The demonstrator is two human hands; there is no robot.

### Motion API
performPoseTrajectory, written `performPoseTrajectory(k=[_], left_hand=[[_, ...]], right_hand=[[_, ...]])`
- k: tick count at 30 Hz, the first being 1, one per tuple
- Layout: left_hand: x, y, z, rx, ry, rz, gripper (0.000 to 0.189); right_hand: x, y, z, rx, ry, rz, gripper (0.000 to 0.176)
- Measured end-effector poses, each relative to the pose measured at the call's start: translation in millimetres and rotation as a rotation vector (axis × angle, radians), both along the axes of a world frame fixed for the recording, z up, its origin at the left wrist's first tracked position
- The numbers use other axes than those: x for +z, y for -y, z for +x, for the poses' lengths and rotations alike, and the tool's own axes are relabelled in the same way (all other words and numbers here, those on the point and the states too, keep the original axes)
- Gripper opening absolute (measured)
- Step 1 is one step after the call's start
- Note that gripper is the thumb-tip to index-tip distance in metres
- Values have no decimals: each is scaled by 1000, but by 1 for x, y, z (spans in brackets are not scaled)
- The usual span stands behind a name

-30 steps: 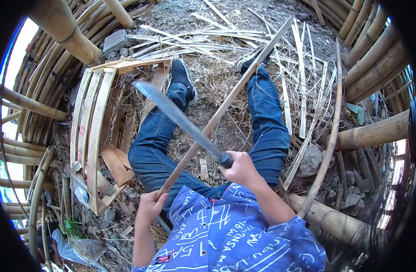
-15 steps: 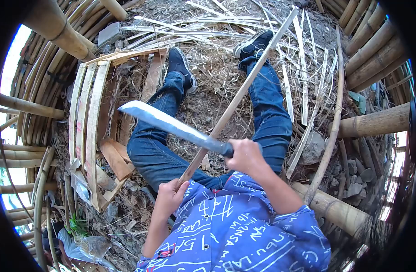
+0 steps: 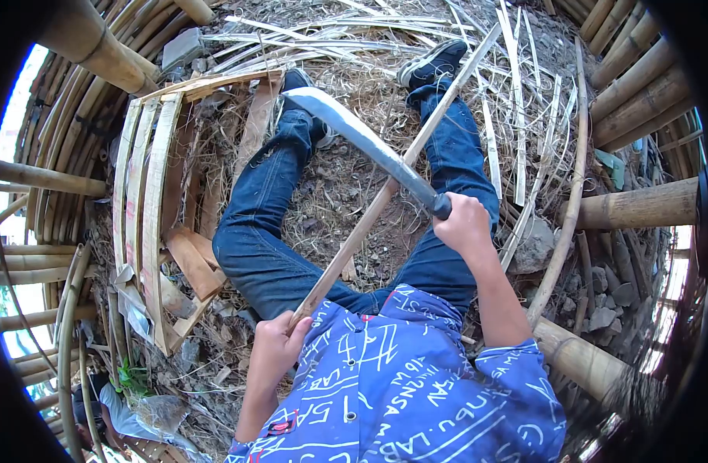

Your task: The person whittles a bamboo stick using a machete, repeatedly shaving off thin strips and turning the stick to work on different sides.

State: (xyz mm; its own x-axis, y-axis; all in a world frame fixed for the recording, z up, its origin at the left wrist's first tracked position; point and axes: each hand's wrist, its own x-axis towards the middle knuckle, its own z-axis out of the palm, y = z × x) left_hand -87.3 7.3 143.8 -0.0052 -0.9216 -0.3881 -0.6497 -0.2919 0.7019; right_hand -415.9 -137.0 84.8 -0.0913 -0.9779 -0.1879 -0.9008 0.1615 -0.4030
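Bare ground littered with shavings and pale strips, a wooden crate beside the legs. Left hand: closed round the near end of one long stick, which slants up and away between the knees; right hand: closed on the handle of one machete, arm extended. Step in hand: blade crossing above the stick, contact uncertain, a pose calling for a firm stick and controlled edge.
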Motion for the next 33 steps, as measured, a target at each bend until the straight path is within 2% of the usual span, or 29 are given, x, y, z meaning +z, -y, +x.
performPoseTrajectory(k=[4, 12, 16, 19, 24, 26, 27, 29, 33], left_hand=[[-4, -18, 17, 26, -4, -14, 33], [6, -55, 72, -91, 200, -2, 30], [2, -54, 76, -19, 188, 98, 29], [-6, -44, 69, -32, 170, 9, 29], [-13, -4, 19, 23, 66, -85, 29], [-12, 11, 0, 21, 25, -135, 29], [-14, 16, -5, 31, 21, -146, 29], [-14, 25, -13, 32, 16, -157, 29], [-7, 34, -21, 41, 37, -199, 27]], right_hand=[[3, 6, -11, -47, -25, -33, 18], [-2, 28, -62, -174, -55, -62, 17], [1, 19, -55, -153, -112, -43, 18], [2, 6, -32, -165, -11, -22, 19], [0, -36, 39, 97, 208, -71, 23], [9, -47, 63, 268, 285, -77, 23], [13, -50, 73, 255, 288, -81, 23], [20, -54, 86, 379, 370, -72, 21], [35, -44, 91, 394, 273, 0, 20]])
